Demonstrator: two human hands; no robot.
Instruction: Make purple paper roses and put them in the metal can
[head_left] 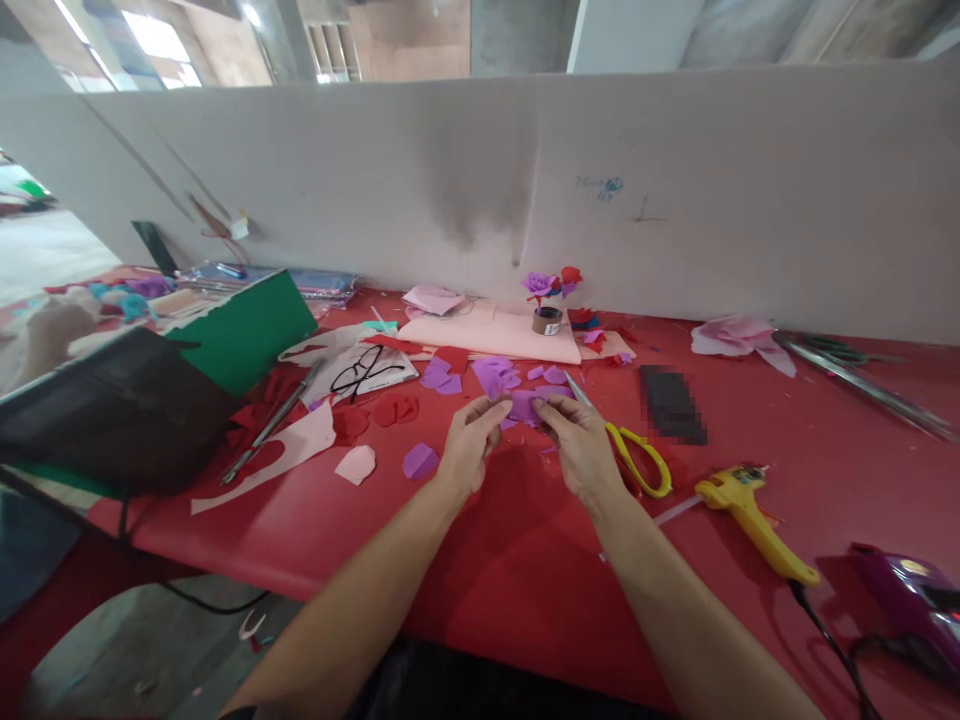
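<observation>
Between my two hands is a small purple paper piece (524,406), pinched at its left edge by my left hand (474,440) and at its right edge by my right hand (579,440). Just beyond them lies a heap of purple cut pieces (495,374). Yellow-handled scissors (643,462) lie beside my right hand, their blades pointing away from me. Left of my left hand are a loose purple petal shape (421,460), a pale pink one (355,465) and several red ones (396,408).
A yellow glue gun (757,520) with a cord lies at the right, near a purple device (911,605). Paper flowers (540,284) stand in a tape roll (547,321) at the back. Eyeglasses (366,374), a black bag (120,415) and a green board (251,335) are at the left.
</observation>
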